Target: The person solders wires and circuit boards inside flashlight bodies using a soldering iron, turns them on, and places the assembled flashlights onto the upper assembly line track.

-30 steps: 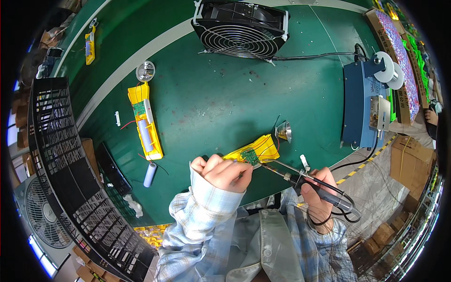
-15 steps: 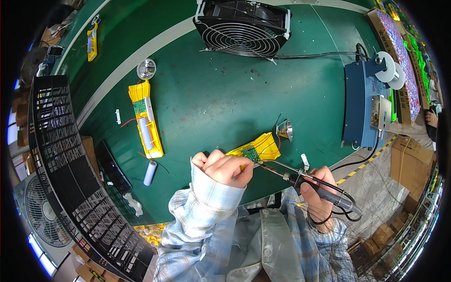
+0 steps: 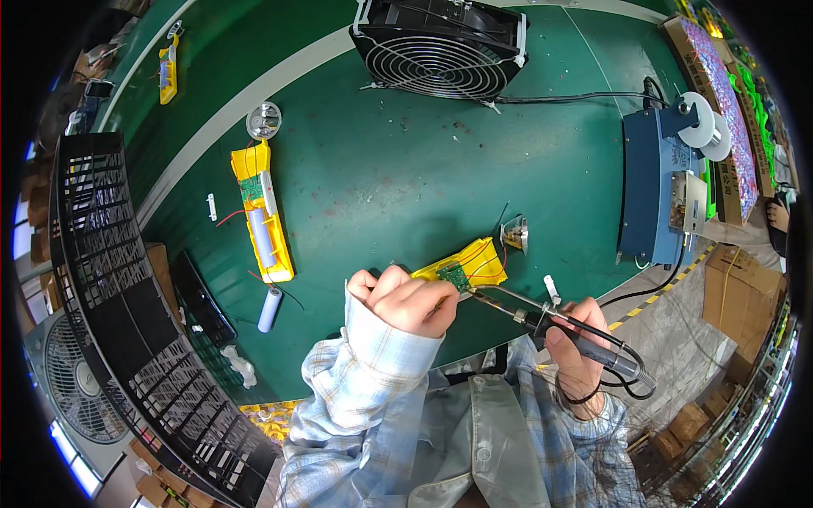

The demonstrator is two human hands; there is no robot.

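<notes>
My right hand [image 3: 579, 349] is closed round the dark handle of a soldering iron [image 3: 586, 345], which has a thin metal tube alongside its tip. The tip meets the edge of a small green circuit board [image 3: 454, 275]. This board lies in a yellow flashlight housing [image 3: 480, 261] with red and black wires. My left hand [image 3: 408, 300] is curled closed over the housing's left end, hiding that part and the fingertips. Just beyond the housing's right end sits a shiny reflector [image 3: 515, 234] on wires. A small white strip [image 3: 551, 289] lies near my right hand.
Another yellow housing [image 3: 275, 250] with a battery and reflector [image 3: 264, 121] lies at left, a loose battery cell [image 3: 269, 310] beside it. A black fan [image 3: 436, 63] stands at the back, a blue solder-feed machine [image 3: 650, 186] at right. A black rack [image 3: 127, 296] lines the left.
Almost nothing differs. The view has shifted very slightly; both hands, the soldering iron and the housing keep their places relative to each other.
</notes>
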